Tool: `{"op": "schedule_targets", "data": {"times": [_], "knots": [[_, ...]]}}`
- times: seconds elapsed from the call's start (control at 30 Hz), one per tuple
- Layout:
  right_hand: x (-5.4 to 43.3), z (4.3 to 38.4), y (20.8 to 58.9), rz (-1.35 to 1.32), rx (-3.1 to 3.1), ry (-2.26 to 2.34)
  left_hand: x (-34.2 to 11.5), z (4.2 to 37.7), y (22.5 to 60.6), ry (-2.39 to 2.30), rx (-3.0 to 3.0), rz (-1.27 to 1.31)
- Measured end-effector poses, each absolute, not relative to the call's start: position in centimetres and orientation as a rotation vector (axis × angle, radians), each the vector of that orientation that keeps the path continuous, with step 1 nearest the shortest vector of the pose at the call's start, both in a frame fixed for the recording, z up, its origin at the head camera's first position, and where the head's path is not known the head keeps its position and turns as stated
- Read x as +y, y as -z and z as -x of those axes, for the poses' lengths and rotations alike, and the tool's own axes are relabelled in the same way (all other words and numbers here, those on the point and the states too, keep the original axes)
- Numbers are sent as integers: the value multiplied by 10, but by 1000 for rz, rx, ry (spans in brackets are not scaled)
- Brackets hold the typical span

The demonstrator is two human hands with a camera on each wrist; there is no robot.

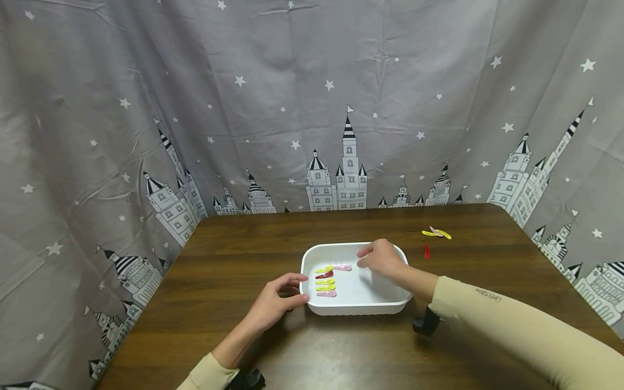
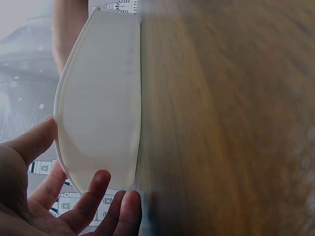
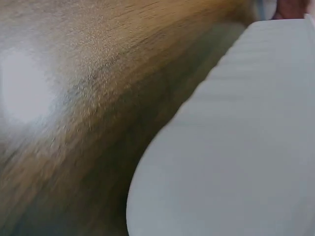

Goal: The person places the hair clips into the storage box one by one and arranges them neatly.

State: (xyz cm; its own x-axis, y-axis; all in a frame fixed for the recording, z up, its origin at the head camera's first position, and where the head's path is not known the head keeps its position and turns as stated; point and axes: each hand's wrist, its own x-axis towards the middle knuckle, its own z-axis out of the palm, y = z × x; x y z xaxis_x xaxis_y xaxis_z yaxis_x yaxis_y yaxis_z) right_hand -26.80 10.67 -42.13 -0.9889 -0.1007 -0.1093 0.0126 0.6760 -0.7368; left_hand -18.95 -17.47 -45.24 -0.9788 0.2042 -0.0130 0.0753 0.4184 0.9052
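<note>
A white plastic tray (image 1: 361, 310) stands on the table. Inside it, along the left side, several snap hair clips lie in a column: yellow (image 1: 324, 269), red (image 1: 324, 275) and pink (image 1: 326, 294) ones. Another pink hair clip (image 1: 343, 267) lies beside the top of that column. My left hand (image 1: 275, 299) rests its thumb and fingertips against the tray's left end; the left wrist view shows them spread along the outer wall. Over the tray's right half, my right hand (image 1: 382, 258) has a gap between thumb and fingers, and no clip shows there. The right wrist view hides this hand.
On the brown wooden table (image 1: 234, 249), right of the tray, lie a red hair clip (image 1: 427, 251) and a small pile of yellow and pink clips (image 1: 436, 233). A grey curtain (image 1: 273, 108) with castles and stars hangs behind the table.
</note>
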Motion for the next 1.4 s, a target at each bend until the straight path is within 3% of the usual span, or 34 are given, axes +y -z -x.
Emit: {"op": "schedule_targets", "data": {"times": [0.67,1.4], "knots": [[176,268,391,-105,2630,1505,-175,190,454,-1596,2562,-248],[238,277,409,-318,2662,1577,-175,190,454,-1622,2527,-233]]}}
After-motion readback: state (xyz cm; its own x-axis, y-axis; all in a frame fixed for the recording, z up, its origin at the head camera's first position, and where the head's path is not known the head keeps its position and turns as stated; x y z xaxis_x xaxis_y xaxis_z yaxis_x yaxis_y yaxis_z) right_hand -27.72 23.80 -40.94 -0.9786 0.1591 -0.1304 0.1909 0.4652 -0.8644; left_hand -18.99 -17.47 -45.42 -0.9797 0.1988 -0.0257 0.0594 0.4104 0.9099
